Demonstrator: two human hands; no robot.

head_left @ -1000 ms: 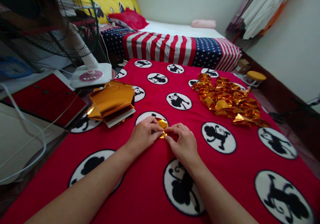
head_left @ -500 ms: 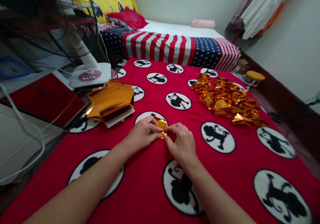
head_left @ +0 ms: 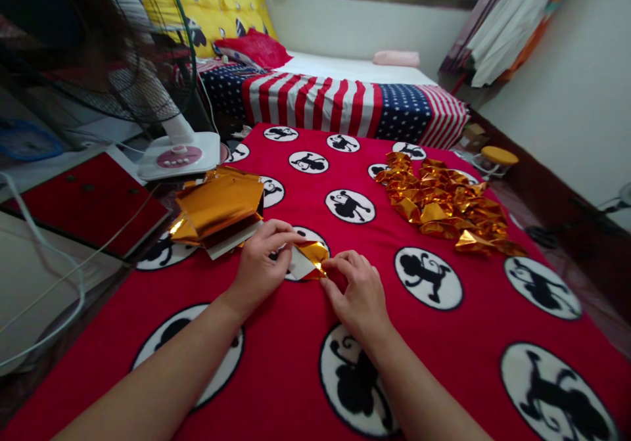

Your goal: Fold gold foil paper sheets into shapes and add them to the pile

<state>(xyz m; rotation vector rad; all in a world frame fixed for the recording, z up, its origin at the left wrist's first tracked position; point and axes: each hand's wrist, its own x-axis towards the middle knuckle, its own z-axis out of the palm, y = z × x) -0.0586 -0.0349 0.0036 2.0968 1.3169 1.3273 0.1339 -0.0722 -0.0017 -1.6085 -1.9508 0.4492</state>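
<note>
A small folded sheet of gold foil paper (head_left: 314,254) lies in front of me, its white back showing at the left part. My right hand (head_left: 359,291) pinches its right end between thumb and forefinger. Beside the paper's left edge is my left hand (head_left: 261,260), fingers bent, with thumb and forefinger a little apart and nothing seen between them. A stack of flat gold foil sheets (head_left: 221,204) rests beyond the left hand. To the far right lies a heap of folded gold foil pieces (head_left: 438,198).
Everything lies on a red blanket (head_left: 280,375) with monkey figures in white circles. At the left stand an electric fan (head_left: 180,152) and a dark red board (head_left: 89,198). Behind is a bed with a striped, starred cover (head_left: 315,102); a yellow stool (head_left: 499,156) stands at the right.
My left hand has let go of the foil paper and moved left, uncovering its white side. The right hand keeps its pinch. The view has tilted up slightly.
</note>
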